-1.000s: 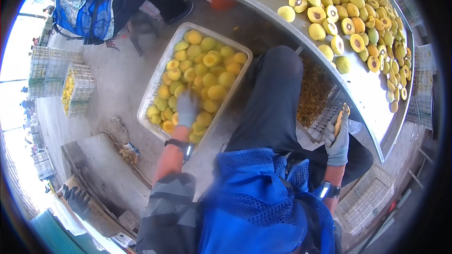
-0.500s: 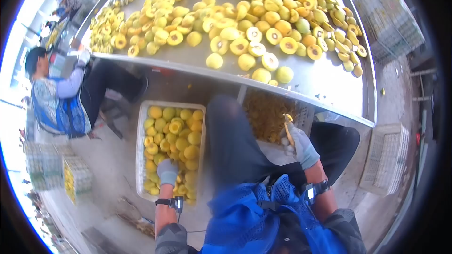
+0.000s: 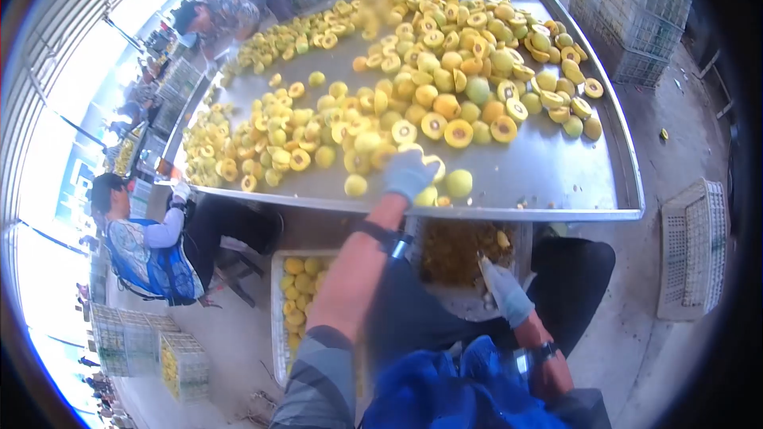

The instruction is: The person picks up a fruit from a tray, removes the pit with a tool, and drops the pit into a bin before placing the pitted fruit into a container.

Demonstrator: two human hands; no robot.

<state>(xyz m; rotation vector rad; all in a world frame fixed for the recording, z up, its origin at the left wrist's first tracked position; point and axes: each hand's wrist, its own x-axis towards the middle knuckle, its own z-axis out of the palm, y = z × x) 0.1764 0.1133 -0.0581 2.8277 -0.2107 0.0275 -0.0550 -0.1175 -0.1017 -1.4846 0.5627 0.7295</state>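
In a grey glove, my left hand reaches over the near edge of the metal table. Its fingers are curled around a yellow peach half at the front of the heap, partly hidden by the glove. A whole-looking yellow peach lies just right of it. My right hand, also gloved, is low by my knee, closed around a slim tan tool whose tip points up. Below the table edge, beside that hand, is a bin of brown scraps, with a yellow piece over it.
Halved peaches spread across the table. A white crate of peaches stands left of my legs, partly behind my arm. At right is a white crate; stacked crates rise behind. A co-worker sits at left; others are across the table.
My left hand has moved from the peach crate up and right to the fruit on the table. My right hand has lowered toward the scrap bin. The view has tilted up.
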